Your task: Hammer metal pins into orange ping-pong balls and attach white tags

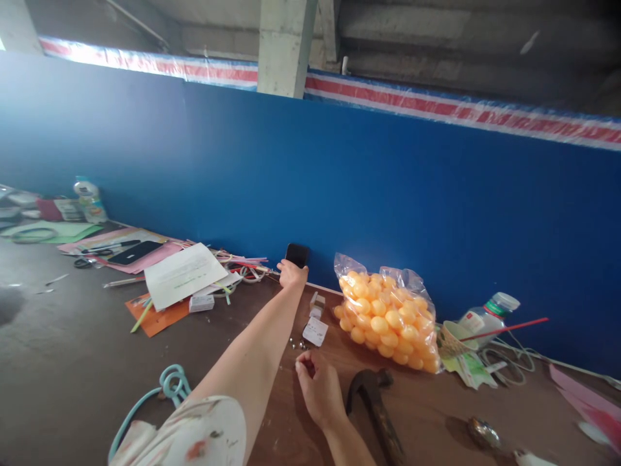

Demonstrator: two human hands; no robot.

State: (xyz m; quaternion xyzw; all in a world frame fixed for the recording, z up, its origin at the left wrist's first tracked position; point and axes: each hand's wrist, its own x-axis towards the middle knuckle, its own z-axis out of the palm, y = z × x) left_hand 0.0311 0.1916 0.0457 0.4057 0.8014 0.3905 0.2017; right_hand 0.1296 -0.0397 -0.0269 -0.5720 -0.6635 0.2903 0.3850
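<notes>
Clear bag point(385, 317) full of orange balls, right of right hand point(317, 388), fingers curled, contents unclear; left hand point(293, 274) gripping dark phone point(297, 255).

A black phone point(297, 255), its dark face turned toward us, stands tilted close against the blue panel point(388, 181) at the back of the brown worktop point(87, 349), its lower edge at the fingers of our left hand point(292, 274). Nearer to us, small shiny metallic pieces point(303, 345) lie loose in a scattered group, just beyond the curled fingers of our right hand point(298, 366); they are too small for us to name. Bordering them, we see a white card-like piece point(315, 331), squarish, with faint markings too blurred to read, lying at a slant.
</notes>
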